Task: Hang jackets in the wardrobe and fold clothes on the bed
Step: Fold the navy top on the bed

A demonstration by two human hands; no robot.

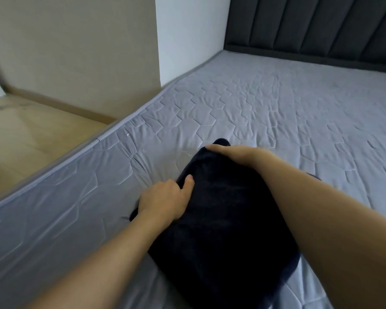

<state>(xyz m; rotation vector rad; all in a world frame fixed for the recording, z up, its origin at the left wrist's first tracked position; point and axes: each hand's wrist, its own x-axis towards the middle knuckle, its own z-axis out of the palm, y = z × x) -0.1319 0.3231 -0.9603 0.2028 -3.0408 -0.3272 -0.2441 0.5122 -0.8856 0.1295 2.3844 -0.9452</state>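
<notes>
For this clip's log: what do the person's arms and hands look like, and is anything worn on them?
Both forearms are bare as far as the frame shows: no sleeves or cuffs in view. The left hand and right hand have no gloves, and no rings, watch or bracelets can be seen. The one fingernail that shows clearly looks short and unpainted. No markings are visible.

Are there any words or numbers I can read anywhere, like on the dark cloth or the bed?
None: no words, numbers or labels show anywhere.
The dark cloth is plain; both hands hold it, the left hand and the right hand.
The mattress shows only stitched shapes, no tag.
The headboard and the wall are bare of writing.
</notes>
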